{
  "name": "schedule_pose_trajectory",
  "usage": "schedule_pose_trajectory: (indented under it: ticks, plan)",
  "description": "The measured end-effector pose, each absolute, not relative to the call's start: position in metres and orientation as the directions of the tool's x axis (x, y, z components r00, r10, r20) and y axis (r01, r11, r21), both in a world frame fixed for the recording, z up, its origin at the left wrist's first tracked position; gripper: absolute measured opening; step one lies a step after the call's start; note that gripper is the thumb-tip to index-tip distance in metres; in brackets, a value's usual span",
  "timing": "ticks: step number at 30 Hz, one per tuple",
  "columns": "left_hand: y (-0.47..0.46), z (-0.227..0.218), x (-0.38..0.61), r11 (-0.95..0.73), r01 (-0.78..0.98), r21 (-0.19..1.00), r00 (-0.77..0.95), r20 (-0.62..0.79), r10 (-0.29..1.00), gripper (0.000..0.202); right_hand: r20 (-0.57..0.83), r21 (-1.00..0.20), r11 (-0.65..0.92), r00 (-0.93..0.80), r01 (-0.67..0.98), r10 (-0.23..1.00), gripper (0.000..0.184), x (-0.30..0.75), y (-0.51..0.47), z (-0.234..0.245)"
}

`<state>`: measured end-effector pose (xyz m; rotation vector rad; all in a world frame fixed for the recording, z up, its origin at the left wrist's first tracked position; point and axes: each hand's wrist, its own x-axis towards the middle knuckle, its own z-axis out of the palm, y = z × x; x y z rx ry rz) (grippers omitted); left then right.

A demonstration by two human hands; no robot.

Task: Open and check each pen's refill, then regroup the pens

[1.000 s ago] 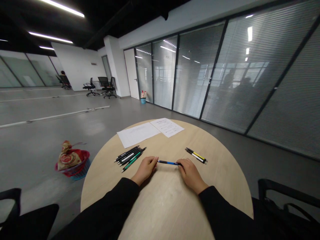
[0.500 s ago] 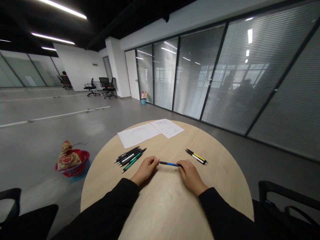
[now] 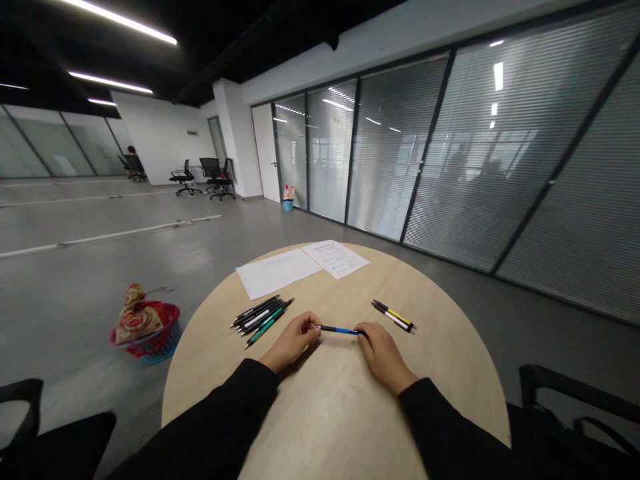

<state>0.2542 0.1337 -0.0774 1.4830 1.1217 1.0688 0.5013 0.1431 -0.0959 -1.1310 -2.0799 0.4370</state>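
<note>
Left hand (image 3: 293, 341) and right hand (image 3: 385, 351) both closed, fingertips pinching opposite ends of a slim blue-and-black pen (image 3: 341, 329). Pen sits crosswise before the body, long axis near level, left to right; neither hand clearly nearer. Contact with table not discernible. Black sleeves (image 3: 225, 400) run back from both wrists.

Table (image 3: 330, 417): round, pale wood-grain top. Just beyond left hand, pen bundle (image 3: 263, 320), black and green barrels, lying side by side on a slant. Beyond right hand, pen pair (image 3: 393, 317), yellow and white barrels with black parts. Farther out, two white sheets (image 3: 277, 272) lie edge to edge, one printed. Off the table on the left, on grey floor, red basket (image 3: 161, 327) holding a patterned bag (image 3: 135, 317). Far side: glass wall (image 3: 450, 160) with slatted blinds.
</note>
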Motion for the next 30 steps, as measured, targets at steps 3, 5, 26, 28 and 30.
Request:
schedule_pose_trajectory:
  ticks: [3, 5, 26, 28, 30]
  plan:
    - [0.133, -0.076, 0.255, -0.12, 0.134, 0.984, 0.19, 0.093, 0.977, 0.026, 0.415, -0.586, 0.543, -0.353, 0.601, 0.838, 0.02, 0.501, 0.144, -0.097]
    - [0.132, -0.073, 0.256, -0.116, 0.133, 0.984, 0.187, 0.09, 0.978, 0.029, 0.407, -0.586, 0.533, -0.348, 0.61, 0.845, 0.02, 0.502, 0.144, -0.097]
    - [0.13, -0.074, 0.256, -0.104, 0.141, 0.984, 0.15, 0.083, 0.985, 0.032, 0.39, -0.593, 0.532, -0.363, 0.604, 0.846, 0.019, 0.5, 0.143, -0.097]
    - [0.13, -0.074, 0.255, -0.098, 0.118, 0.988, 0.158, 0.079, 0.984, 0.037, 0.393, -0.598, 0.534, -0.362, 0.597, 0.845, 0.018, 0.5, 0.143, -0.095]
    - [0.131, -0.074, 0.256, -0.091, 0.119, 0.989, 0.157, 0.071, 0.985, 0.04, 0.401, -0.604, 0.537, -0.358, 0.588, 0.843, 0.018, 0.5, 0.143, -0.094]
